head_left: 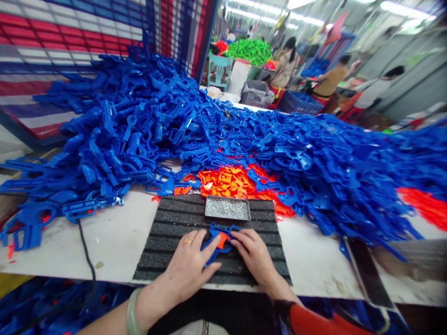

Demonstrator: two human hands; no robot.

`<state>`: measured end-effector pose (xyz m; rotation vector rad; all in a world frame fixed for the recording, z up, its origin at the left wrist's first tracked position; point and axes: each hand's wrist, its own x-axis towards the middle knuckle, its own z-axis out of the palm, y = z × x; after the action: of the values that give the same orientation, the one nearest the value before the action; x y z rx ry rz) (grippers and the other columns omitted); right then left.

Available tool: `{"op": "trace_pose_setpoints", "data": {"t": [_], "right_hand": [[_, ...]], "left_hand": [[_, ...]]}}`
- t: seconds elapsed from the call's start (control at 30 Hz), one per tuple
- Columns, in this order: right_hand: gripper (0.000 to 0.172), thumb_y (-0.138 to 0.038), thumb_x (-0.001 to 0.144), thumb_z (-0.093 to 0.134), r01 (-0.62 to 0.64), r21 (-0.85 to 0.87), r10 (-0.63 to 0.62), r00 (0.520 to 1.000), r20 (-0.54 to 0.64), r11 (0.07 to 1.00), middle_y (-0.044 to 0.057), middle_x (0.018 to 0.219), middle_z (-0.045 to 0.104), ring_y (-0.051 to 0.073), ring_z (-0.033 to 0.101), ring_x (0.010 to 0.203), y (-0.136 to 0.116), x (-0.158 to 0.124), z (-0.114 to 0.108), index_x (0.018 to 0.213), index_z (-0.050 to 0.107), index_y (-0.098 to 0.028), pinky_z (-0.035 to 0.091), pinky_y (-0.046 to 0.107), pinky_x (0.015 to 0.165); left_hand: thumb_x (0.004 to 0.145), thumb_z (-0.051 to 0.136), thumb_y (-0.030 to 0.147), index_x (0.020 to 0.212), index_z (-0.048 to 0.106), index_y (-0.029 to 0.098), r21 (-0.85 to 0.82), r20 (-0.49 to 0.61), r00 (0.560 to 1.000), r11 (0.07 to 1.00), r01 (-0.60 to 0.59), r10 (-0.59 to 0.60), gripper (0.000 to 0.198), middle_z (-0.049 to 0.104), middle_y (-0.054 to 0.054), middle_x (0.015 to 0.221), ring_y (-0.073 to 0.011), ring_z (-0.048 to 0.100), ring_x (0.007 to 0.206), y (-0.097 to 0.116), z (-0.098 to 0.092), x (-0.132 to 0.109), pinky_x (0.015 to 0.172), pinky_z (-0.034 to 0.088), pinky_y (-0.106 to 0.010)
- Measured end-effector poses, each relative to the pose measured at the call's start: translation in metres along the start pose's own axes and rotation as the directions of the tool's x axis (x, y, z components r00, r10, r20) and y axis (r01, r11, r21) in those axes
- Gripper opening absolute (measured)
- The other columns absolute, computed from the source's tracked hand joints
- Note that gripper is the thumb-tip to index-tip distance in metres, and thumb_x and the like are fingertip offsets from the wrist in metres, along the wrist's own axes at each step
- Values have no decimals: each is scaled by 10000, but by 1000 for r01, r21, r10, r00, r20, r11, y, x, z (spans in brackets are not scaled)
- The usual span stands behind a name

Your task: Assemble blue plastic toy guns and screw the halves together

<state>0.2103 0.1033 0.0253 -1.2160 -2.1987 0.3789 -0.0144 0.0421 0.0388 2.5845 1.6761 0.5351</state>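
Note:
A blue plastic toy-gun shell (219,231) with an orange trigger piece (222,239) in it lies on a dark ribbed mat (167,228) at the table's near edge. My left hand (188,265), with a ring and a green bangle, grips the shell's left side, fingers curled round it. My right hand (254,253) presses on the shell's right side with its fingertips at the orange piece. A shallow metal tray (227,207) of small screws sits just beyond the shell on the mat.
Huge heaps of blue shells (146,121) cover the white table (115,237) left, behind and right (331,172). A pile of orange triggers (230,181) lies behind the tray. A black cable (86,256) runs off the front edge. Other people (331,79) work far behind.

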Motion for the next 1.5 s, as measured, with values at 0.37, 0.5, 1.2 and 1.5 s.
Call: {"op": "trace_pose_setpoints", "data": {"t": [0.37,0.5,1.2,1.5], "right_hand": [[480,-170,805,568,-114,-472,117,993,-22,874,212,1344,565,359,504,1267,124,121,-49,1282,568,-123,427,556,1011],[323,-250,867,526,-32,-411,46,999,23,911,144,1222,667,293,593,1171,139,126,-49,1165,633,-190,391,551,1046],[143,-365,872,552,136,-99,-143,987,-72,986,129,1054,659,271,621,1035,92,117,-70,862,572,-224,492,456,910],[243,-443,889,577,83,182,-98,993,72,980,84,1090,696,233,667,1006,26,81,-97,1021,570,-238,547,393,860]], "left_hand": [[880,602,383,1391,482,176,29,-133,985,993,118,-113,565,570,-135,1125,-293,540,1002,27,28,-29,878,471,-465],[857,631,447,1420,446,192,-69,-95,984,987,143,-150,646,561,-132,1148,-300,531,1048,24,20,-35,912,468,-480],[941,510,222,1176,633,179,-365,-277,942,928,77,-187,270,624,-91,1136,-214,578,1066,8,-36,92,977,467,-398],[918,572,235,973,661,179,-164,-42,992,979,-124,118,118,665,-76,1132,-241,599,1097,-11,-57,159,964,439,-411]]}}
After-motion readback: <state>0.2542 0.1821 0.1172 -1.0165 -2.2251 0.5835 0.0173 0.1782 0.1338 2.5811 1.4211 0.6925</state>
